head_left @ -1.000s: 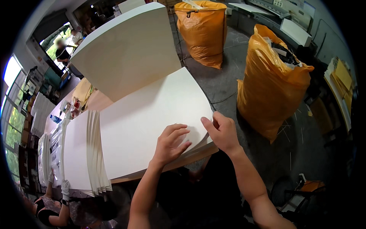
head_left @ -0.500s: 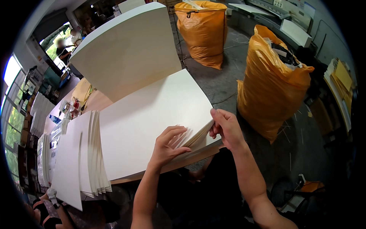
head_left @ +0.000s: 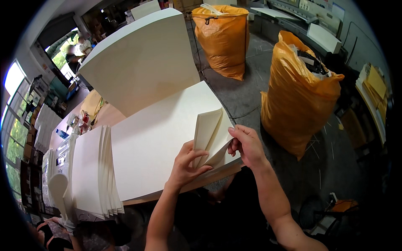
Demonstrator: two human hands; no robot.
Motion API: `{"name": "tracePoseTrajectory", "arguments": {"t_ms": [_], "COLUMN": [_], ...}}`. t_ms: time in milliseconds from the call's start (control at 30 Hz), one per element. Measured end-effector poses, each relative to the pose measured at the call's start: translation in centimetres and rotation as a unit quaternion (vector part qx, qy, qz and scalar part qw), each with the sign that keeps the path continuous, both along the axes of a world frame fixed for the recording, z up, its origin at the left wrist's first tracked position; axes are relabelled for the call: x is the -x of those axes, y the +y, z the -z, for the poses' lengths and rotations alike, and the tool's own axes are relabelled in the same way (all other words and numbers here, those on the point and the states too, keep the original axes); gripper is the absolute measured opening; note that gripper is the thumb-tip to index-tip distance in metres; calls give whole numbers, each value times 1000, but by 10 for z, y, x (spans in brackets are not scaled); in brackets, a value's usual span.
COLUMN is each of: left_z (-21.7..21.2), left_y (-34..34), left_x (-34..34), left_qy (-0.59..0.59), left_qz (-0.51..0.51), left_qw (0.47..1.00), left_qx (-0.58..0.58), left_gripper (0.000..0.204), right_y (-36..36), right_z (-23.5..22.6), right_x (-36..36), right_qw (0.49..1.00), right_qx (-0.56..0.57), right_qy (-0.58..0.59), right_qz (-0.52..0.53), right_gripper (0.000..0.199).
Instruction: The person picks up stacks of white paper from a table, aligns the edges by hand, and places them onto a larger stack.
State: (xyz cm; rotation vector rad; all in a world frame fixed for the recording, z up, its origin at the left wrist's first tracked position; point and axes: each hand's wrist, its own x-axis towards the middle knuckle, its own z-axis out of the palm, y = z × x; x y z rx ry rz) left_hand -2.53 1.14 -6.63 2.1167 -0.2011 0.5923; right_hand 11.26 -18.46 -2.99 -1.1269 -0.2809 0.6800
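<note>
Holding the curled sheets (head_left: 206, 129) between thumb and fingers, the left hand (head_left: 184, 165) is positioned at the near edge of the white sheet stack (head_left: 155, 146). The right hand (head_left: 248, 145) is clamped on the right-hand edge of the same sheets, with the thumb uppermost and the fingers bent beneath. The two hands are apart, and the raised corner of the sheets stands between them, bent up and over toward the left. The sheet stack lies flat on the tabletop (head_left: 108, 115), its near-right corner closest to the wearer. Directly behind it stands a tall block of white sheets (head_left: 142, 67) with a curved upper edge. Immediately to the left lie the fanned sheets (head_left: 88, 169), their edges stepped; beyond these are clear-wrapped packs (head_left: 63, 157) and a blue bottle (head_left: 62, 134). At lower left, a co-worker's gloved hand (head_left: 68, 224) is at the lower end of a rolled-over white sheet (head_left: 61, 192). Two orange sacks (head_left: 299, 98) stand on the floor (head_left: 255, 69), to the right of and behind the stack.
</note>
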Motion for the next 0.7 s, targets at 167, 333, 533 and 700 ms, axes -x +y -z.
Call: {"name": "tracePoseTrajectory", "arguments": {"t_ms": [167, 333, 533, 700], "left_z": [4, 0, -3, -3], "left_y": [6, -4, -5, 0], "left_x": [2, -2, -1, 1], "left_qy": [18, -31, -22, -7], "left_qz": [-2, -69, 18, 1], "left_qw": [999, 997, 1000, 1000], "left_qx": [31, 35, -7, -5], "left_gripper": [45, 35, 48, 48], "right_y": [0, 11, 8, 5], "right_z": [7, 10, 3, 5], "right_x": [6, 7, 6, 7], "right_qw": [994, 982, 999, 999], "right_qx": [32, 78, -24, -30], "right_qy": [-99, -150, -7, -12], "right_qz": [45, 84, 26, 35], "right_gripper": [39, 38, 38, 39]}}
